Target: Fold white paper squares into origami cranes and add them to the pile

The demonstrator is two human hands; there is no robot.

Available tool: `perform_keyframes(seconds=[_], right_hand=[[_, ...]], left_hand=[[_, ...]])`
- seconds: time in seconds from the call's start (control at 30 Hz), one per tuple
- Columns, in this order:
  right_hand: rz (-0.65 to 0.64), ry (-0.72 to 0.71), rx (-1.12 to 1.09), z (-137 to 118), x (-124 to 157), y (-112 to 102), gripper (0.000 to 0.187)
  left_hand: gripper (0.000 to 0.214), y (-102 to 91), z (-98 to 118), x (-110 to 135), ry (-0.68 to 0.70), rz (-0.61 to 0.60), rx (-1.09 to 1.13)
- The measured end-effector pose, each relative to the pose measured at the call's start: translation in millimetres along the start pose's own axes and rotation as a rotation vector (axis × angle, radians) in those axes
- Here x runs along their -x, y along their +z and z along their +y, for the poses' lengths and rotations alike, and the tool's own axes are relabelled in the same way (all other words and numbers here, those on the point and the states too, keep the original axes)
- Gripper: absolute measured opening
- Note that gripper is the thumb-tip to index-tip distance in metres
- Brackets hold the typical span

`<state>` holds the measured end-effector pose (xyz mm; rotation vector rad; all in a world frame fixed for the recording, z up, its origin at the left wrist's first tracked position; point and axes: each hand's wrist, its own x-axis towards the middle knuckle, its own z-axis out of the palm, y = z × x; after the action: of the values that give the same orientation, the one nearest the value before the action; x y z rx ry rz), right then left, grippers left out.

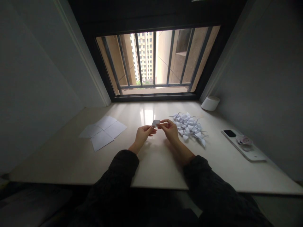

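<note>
White folded paper pinched between your left hand and right hand, raised over the table so, likely, fingertips reach its edges | folded pieces heaped just beside right hand | flat sheets lie left, apart.

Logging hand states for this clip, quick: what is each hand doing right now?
Left hand: closed, pinching the small folded paper.
Right hand: closed, pinching the same paper from the other side.
</note>
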<state>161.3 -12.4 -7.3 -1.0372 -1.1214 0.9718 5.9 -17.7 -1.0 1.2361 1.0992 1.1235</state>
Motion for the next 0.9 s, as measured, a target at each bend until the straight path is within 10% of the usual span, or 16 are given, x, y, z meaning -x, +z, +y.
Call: perform_keyframes(seconds=[0.9], right_hand=[[-0.108,0.061,-0.121,2.4,-0.8,4.8,0.055]], left_hand=[[0.037,1.7,1.5,5.0,0.117,0.05,-0.14]])
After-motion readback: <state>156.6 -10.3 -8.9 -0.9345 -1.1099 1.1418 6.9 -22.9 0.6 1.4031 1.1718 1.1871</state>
